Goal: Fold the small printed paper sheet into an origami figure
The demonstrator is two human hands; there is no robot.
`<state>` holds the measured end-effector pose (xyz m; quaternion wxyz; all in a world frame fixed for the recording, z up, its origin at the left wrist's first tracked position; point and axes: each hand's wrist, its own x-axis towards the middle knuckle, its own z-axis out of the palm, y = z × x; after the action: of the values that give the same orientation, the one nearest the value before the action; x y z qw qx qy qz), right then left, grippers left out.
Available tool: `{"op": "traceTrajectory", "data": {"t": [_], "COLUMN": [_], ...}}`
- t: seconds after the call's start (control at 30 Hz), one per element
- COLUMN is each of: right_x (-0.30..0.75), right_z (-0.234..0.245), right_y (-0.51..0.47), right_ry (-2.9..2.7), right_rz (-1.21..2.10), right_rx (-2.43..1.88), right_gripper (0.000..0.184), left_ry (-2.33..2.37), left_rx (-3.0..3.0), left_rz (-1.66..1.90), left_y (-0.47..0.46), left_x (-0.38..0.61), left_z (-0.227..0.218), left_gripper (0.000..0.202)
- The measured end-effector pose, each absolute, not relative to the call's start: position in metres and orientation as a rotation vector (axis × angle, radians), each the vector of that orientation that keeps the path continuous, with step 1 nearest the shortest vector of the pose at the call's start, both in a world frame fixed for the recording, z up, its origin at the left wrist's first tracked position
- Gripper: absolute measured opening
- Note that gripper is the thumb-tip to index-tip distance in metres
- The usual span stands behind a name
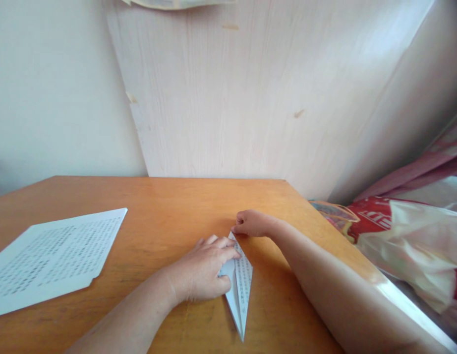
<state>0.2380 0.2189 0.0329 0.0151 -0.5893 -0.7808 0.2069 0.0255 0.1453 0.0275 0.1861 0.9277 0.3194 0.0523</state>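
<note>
A sheet of printed paper folded into a narrow kite shape (243, 280) lies on the wooden table, one sharp point toward me and the other away. My left hand (208, 268) rests on its left side, fingers spread and laid across the upper part, thumb lower down on the paper. At the far tip is my right hand (252, 223), its fingers curled in and closed at the paper's point. Whether the tip is pinched between those fingers is hard to see.
A stack of printed sheets (59, 255) lies at the left of the brown table (169, 196). A pale wood-grain panel (221, 98) stands behind the table. Past the right edge are red and white bags (405, 236) and a pink cloth (405, 169).
</note>
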Motion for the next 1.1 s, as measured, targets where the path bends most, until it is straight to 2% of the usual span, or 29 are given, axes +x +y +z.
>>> {"op": "traceTrajectory", "data": {"t": [0.27, 0.37, 0.77, 1.1], "right_x": [0.245, 0.249, 0.246, 0.243], "right_z": [0.033, 0.031, 0.024, 0.026], "right_y": [0.211, 0.197, 0.163, 0.148], "right_ry": [-2.425, -2.394, -2.578, -2.615], "right_rz": [0.722, 0.609, 0.171, 0.028], "right_rx": [-1.717, -1.645, -1.458, -1.531], "right_gripper": [0.016, 0.025, 0.029, 0.031], "left_ry": [0.905, 0.919, 0.913, 0.88], "left_rx": [2.638, 2.621, 2.594, 2.635], "left_rz": [0.155, 0.148, 0.166, 0.14], "left_y": [0.147, 0.148, 0.152, 0.153], "left_x": [0.025, 0.025, 0.025, 0.026], "left_z": [0.025, 0.023, 0.019, 0.021], "left_gripper": [0.058, 0.058, 0.056, 0.054]}}
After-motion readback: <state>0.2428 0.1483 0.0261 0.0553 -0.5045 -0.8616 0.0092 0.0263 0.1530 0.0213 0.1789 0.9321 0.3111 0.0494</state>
